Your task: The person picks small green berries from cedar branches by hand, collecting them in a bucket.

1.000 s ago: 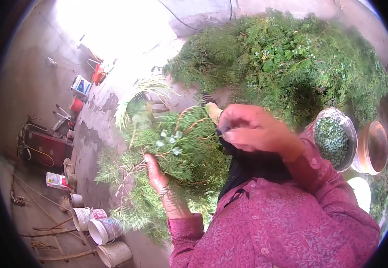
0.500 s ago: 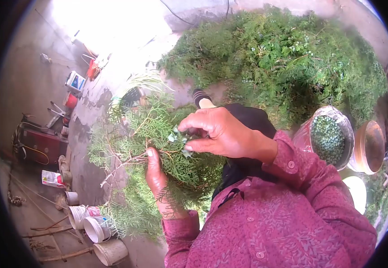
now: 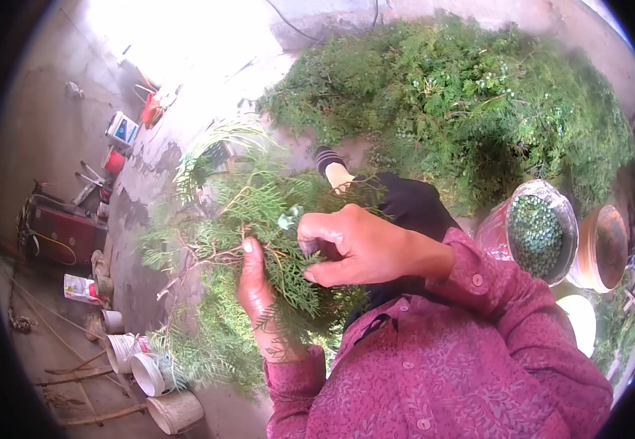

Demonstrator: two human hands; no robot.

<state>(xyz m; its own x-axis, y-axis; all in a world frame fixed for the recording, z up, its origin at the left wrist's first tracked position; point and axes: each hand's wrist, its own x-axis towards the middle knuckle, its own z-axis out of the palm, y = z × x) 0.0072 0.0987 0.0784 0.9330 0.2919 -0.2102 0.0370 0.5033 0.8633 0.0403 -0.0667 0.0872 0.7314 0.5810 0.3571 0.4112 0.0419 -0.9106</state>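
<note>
My left hand (image 3: 256, 282) is closed around the woody stem of a leafy conifer branch (image 3: 248, 201), thumb on top. The branch has flat, scaly green sprays and spreads out in front of me. A small cluster of pale blue-green cones (image 3: 290, 217) shows on it, just beyond my right fingertips. Over the sprays, my right hand (image 3: 368, 247) has its fingers curled and the thumb near the index finger. What lies between those fingertips is mostly hidden.
A large heap of cut conifer branches (image 3: 449, 95) lies at the back. To my right stand a bucket (image 3: 493, 233) filled with green cones (image 3: 535, 234) and another bucket (image 3: 604, 249). White buckets (image 3: 175, 413) and a dark red box (image 3: 61, 230) are along the left side.
My right hand has moved slightly down, away from the pale cone cluster, and its fingers have curled in more. The left hand keeps its hold on the branch.
</note>
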